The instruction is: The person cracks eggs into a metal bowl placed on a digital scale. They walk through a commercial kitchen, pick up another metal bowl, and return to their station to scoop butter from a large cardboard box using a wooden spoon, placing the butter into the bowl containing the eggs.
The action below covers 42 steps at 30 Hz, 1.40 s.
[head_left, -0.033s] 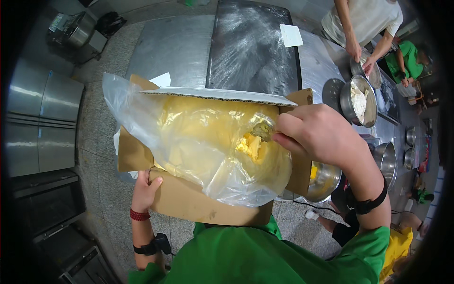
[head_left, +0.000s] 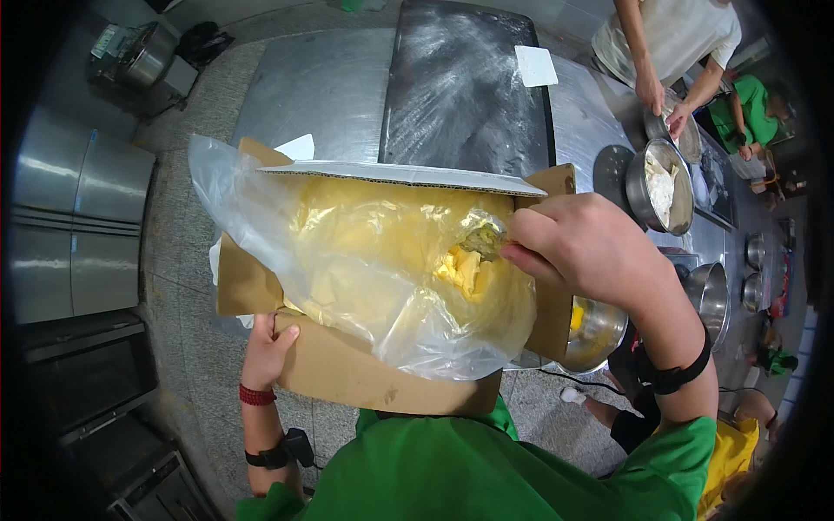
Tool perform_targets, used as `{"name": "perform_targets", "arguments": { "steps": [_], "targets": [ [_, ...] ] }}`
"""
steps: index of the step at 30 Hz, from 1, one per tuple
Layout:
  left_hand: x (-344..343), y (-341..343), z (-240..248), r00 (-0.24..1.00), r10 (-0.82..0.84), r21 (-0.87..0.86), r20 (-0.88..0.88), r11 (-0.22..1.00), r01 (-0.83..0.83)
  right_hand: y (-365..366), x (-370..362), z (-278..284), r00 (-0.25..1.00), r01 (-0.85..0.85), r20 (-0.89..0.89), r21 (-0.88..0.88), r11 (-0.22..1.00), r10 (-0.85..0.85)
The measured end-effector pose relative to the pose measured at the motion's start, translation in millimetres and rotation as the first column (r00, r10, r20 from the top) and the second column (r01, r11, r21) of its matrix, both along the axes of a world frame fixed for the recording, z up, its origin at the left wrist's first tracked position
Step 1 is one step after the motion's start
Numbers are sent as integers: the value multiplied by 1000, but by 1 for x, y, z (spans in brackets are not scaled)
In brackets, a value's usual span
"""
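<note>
A brown cardboard box with raised flaps stands before me, lined with a clear plastic bag. Soft yellow fat, like butter or margarine, shows bare through an opening at the bag's right side. My right hand is closed in a pinch over that opening. At its fingertips is a shiny, rounded, spoon-like tool, touching the fat; its handle is hidden by the fingers. My left hand grips the box's near left flap, thumb on the inner face and the other fingers mostly behind it.
Behind the box lies a dark, flour-dusted board on a steel table. Beside the box sits a steel bowl with something yellow inside. At the far right a person's hands work by a bowl of white dough or flour.
</note>
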<state>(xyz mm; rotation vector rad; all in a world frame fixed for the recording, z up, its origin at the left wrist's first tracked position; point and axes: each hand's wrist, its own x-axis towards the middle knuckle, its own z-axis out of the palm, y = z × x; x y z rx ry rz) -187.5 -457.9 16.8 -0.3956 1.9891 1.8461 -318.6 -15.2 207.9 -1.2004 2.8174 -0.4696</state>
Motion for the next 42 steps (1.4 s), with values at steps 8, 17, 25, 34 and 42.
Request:
{"name": "perform_targets", "arguments": {
  "steps": [8,17,25,34,42],
  "targets": [
    [0,12,17,997,61,14,45,998,-62,-3,10,-27,984,174,20,118,978,-177],
    [3,12,11,998,40,28,-43,999,-39,-14,32,-62,968,247,32,45,968,-249],
    [4,14,8,994,90,47,-56,995,-87,-35,60,-56,985,172,-37,202,964,-168],
    [7,17,16,994,93,-6,-59,996,-93,-10,18,-59,931,311,257,-177,934,-260],
    [5,13,4,990,86,-32,-111,995,-90,-72,-2,-93,690,528,706,-336,780,-163]
  ]
}}
